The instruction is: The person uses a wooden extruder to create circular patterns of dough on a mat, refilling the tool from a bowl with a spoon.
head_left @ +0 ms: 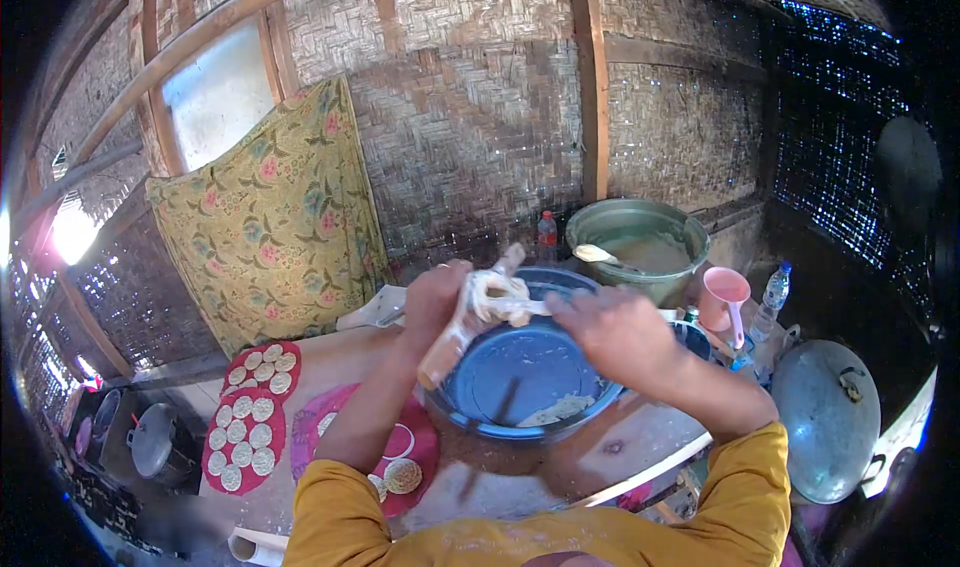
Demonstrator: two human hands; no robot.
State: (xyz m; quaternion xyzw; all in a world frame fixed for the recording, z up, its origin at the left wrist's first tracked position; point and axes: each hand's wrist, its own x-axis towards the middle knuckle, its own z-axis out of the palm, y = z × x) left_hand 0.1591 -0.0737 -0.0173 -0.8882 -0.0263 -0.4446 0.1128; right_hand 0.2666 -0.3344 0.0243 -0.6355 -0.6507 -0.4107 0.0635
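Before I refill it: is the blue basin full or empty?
Nearly empty: the blue basin is mostly bare inside, with some pale residue.

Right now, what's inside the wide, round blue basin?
Inside the basin, a whitish, dough-like patch lies along its near right wall. Whatever lies behind the right hand and the brown wooden stick is hidden.

The left hand (437, 292) grips a wooden tool (447, 352) above the blue basin (480, 367); the right hand (625, 337) holds a pale utensil (537, 308) at the dough (510, 289) on that tool. Flat rounds (240, 431) lie on pink sheets (272, 448), left; a green bucket (655, 288) stands behind the basin, right.
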